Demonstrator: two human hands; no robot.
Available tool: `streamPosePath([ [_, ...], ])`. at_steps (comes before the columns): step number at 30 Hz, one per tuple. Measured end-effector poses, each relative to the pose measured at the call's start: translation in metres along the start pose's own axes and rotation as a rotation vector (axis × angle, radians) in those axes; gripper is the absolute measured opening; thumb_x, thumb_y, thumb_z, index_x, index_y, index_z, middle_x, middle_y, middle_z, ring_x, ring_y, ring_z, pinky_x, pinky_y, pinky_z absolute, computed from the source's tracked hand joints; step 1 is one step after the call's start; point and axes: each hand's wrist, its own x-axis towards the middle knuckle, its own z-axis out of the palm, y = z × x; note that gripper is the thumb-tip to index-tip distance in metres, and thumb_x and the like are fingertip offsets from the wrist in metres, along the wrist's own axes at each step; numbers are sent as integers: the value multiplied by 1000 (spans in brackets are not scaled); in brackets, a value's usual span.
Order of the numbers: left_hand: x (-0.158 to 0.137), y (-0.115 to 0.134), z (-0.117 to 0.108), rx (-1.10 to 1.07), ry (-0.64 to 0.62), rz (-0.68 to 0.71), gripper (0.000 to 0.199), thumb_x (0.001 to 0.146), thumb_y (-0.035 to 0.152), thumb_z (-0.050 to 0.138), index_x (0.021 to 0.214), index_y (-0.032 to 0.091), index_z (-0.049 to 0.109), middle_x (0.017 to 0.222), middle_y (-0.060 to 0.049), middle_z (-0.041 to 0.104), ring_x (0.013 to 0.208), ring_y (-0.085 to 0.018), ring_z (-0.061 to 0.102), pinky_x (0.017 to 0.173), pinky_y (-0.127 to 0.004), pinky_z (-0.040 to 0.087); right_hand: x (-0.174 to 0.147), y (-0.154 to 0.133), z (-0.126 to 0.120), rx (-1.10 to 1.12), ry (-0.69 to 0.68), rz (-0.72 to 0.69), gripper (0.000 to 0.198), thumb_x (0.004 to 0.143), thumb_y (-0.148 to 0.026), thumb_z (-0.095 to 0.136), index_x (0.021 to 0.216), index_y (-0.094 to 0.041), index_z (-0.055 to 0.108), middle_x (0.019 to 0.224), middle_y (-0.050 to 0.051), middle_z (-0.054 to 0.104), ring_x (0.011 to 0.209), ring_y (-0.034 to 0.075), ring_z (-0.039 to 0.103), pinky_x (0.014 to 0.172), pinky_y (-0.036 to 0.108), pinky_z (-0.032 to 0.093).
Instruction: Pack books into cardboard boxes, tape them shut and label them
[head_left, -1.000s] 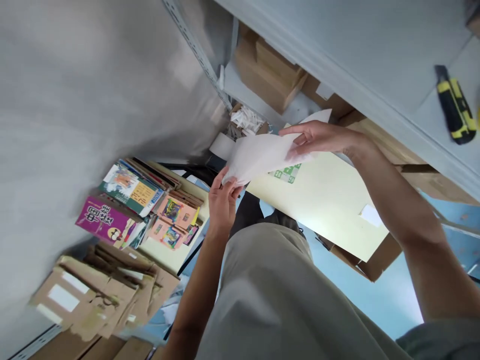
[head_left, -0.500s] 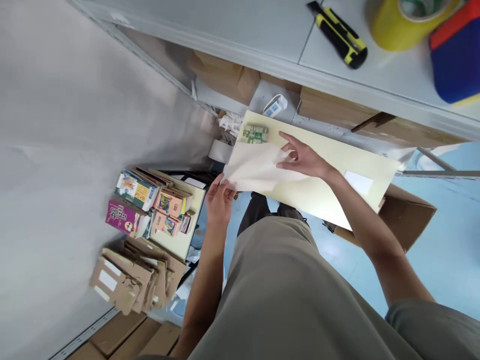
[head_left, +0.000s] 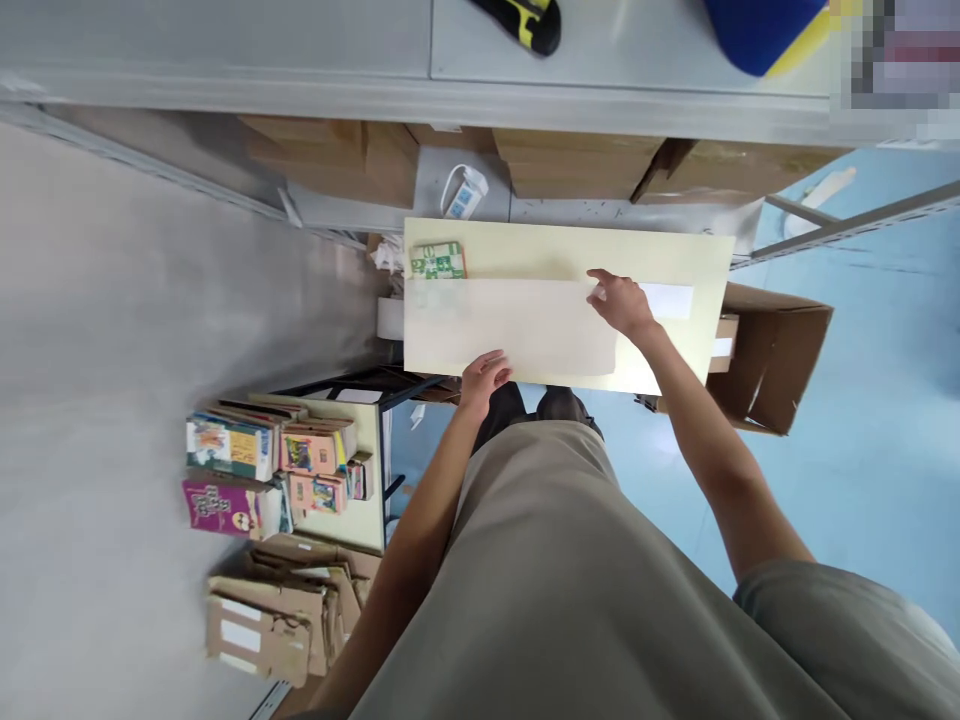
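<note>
A pale, translucent sheet (head_left: 517, 330) lies nearly flat along the near side of the cream tabletop (head_left: 540, 250). My left hand (head_left: 486, 382) rests at the sheet's near edge, fingers stretched out. Over the sheet's far right part is my right hand (head_left: 621, 303), its thumb and index finger apart. A green-and-white patterned packet (head_left: 438, 262) sits at the table's far left, its near part covered by the sheet. Partly behind my right hand is a white paper slip (head_left: 670, 301).
Books (head_left: 229, 447) stand on a side table at left, above stacked flat cardboard mailers (head_left: 259, 635). An open cardboard box (head_left: 784, 355) is at right. Beyond the table runs a grey shelf (head_left: 300, 50) with a utility knife (head_left: 536, 22) and cartons (head_left: 577, 165) underneath.
The sheet, lifted and creased before, now lies flatter over the table and the packet's near part. My left hand has left the sheet's left corner and moved right along its near edge. The view has turned.
</note>
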Motion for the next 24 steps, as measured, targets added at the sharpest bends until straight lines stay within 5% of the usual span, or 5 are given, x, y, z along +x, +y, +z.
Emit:
streamPosePath([
  [5, 24, 2, -10, 451, -176, 38, 29, 91, 35, 98, 110, 20, 83, 96, -13, 89, 83, -27, 85, 94, -42, 70, 11, 17, 31, -37, 7, 155, 63, 113, -16, 61, 176, -14, 63, 154, 26, 83, 139, 44, 81, 119, 64, 64],
  [8, 51, 17, -43, 692, -34, 371, 25, 99, 31, 88, 122, 22, 84, 133, -19, 88, 135, -37, 81, 130, -54, 58, 14, 24, 55, -48, 21, 214, 62, 113, -18, 59, 175, -11, 63, 156, 29, 81, 138, 43, 80, 120, 64, 62],
  [15, 135, 49, -119, 1187, 20, 469, 81, 107, 40, 80, 180, 16, 55, 202, -22, 25, 191, -47, 13, 151, -65, 30, 14, 25, 92, -67, 278, 251, 56, 108, -20, 58, 162, -15, 71, 154, 28, 77, 144, 44, 71, 124, 70, 57],
  [19, 157, 46, -132, 1287, -110, 596, 85, 112, 39, 71, 189, 16, 43, 203, -21, 17, 191, -47, 7, 151, -70, 27, 21, -17, 104, -59, 431, 256, 48, 112, -29, 63, 158, -18, 71, 164, 29, 66, 155, 47, 62, 126, 72, 55],
  [24, 154, 41, -134, 1325, -172, 637, 81, 111, 21, 61, 189, 13, 42, 204, -21, 17, 192, -43, 10, 152, -67, 26, 40, -134, 150, 186, 196, 115, 27, 117, -32, 61, 130, -20, 81, 132, 17, 85, 106, 28, 83, 101, 46, 69],
])
